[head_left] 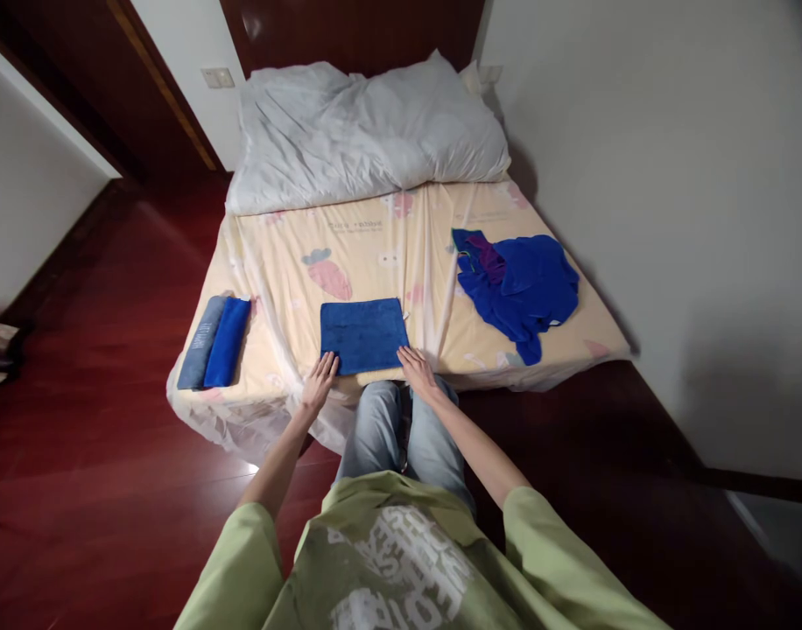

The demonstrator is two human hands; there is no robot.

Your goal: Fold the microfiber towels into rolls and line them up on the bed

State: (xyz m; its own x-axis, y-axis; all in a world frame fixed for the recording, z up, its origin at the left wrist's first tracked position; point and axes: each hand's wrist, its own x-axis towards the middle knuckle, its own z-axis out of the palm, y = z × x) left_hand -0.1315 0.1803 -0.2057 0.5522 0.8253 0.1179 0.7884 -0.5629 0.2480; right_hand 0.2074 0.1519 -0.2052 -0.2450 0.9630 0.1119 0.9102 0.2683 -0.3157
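A folded blue towel [363,333] lies flat at the near edge of the bed [375,249]. My left hand [319,382] rests at its near left corner, fingers stretched out and touching the cloth. At the near right corner, my right hand [417,369] lies flat too, fingers spread on the towel's edge. Neither hand grips anything.
Two rolled towels, grey [200,342] and blue [227,341], sit at the bed's left edge. A crumpled heap of blue cloths [516,289] lies on the right. A white duvet [362,131] covers the head end. Dark wood floor surrounds the bed; a wall stands to the right.
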